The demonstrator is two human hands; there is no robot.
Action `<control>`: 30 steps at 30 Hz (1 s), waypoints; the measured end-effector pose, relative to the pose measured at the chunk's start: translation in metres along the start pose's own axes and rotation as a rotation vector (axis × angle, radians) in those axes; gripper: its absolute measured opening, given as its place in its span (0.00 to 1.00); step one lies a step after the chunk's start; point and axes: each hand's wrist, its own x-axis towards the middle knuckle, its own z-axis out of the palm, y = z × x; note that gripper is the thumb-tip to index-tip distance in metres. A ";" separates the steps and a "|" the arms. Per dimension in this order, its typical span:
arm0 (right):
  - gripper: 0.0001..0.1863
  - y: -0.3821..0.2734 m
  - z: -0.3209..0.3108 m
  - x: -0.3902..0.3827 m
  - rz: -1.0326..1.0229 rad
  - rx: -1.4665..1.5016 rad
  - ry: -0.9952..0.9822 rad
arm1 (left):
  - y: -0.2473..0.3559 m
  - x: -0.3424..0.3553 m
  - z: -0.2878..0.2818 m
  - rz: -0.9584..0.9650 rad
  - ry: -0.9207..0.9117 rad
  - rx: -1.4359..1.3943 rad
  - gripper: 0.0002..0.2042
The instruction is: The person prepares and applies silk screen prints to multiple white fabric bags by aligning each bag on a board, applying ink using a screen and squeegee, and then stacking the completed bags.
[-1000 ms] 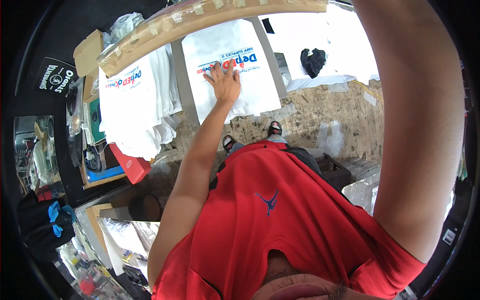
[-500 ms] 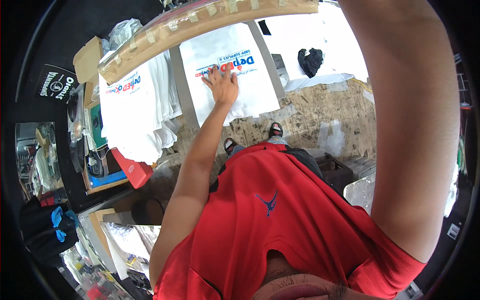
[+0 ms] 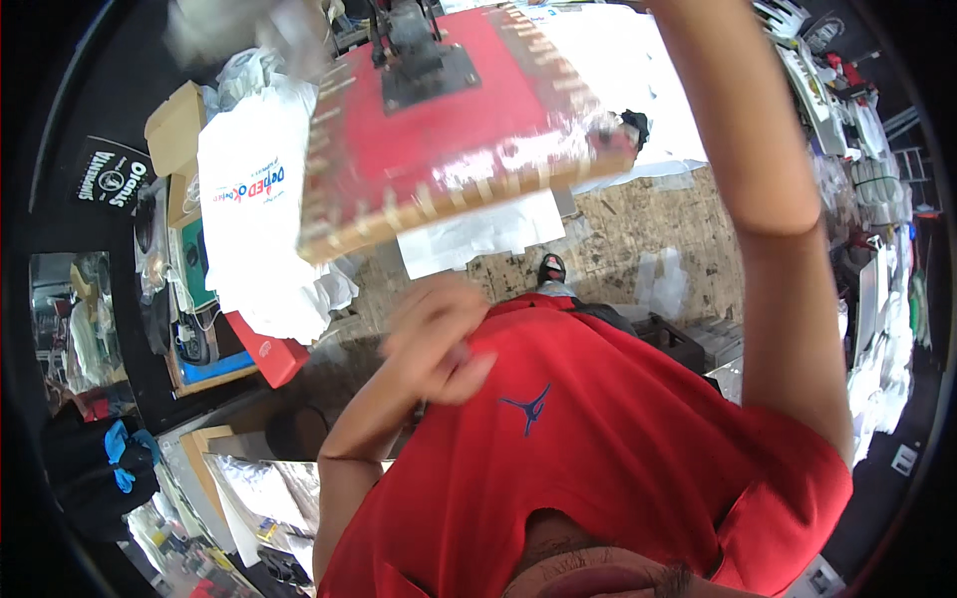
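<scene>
My left hand (image 3: 439, 339) is lifted in front of my red shirt, away from the worktop. Its fingers are smeared by motion, and I see nothing in it. My right forearm (image 3: 708, 120) stretches up and forward past the top edge, so the right hand is out of sight. Ahead of me is the heat press's upper plate (image 3: 449, 140), red on top, with tape strips along its rim and a dark metal bracket (image 3: 429, 78). It covers most of a flat white printed sheet (image 3: 488, 234), whose near edge sticks out below.
A pile of white printed sheets (image 3: 249, 239) hangs at the left beside an open cardboard box (image 3: 177, 125) and a red box (image 3: 271, 351). A black bundled cloth (image 3: 635, 124) lies on the white-covered table (image 3: 683, 110) at the right. Below is a worn wooden floor (image 3: 618, 224).
The upper plate has come down and nearer, over the white sheet. My left hand has left the sheet and drawn back toward my chest. My right arm has shifted left and farther forward.
</scene>
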 end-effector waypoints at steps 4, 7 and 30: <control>0.22 -0.077 0.085 -0.124 0.320 0.485 -0.638 | -0.023 0.034 -0.025 -0.023 0.266 0.002 0.23; 0.19 -0.086 0.167 -0.233 0.454 0.451 -0.455 | -0.098 0.062 0.005 -0.304 -0.292 0.276 0.26; 0.29 -0.069 0.236 -0.302 0.638 0.446 -0.206 | -0.203 -0.015 0.060 -0.293 -0.235 0.454 0.38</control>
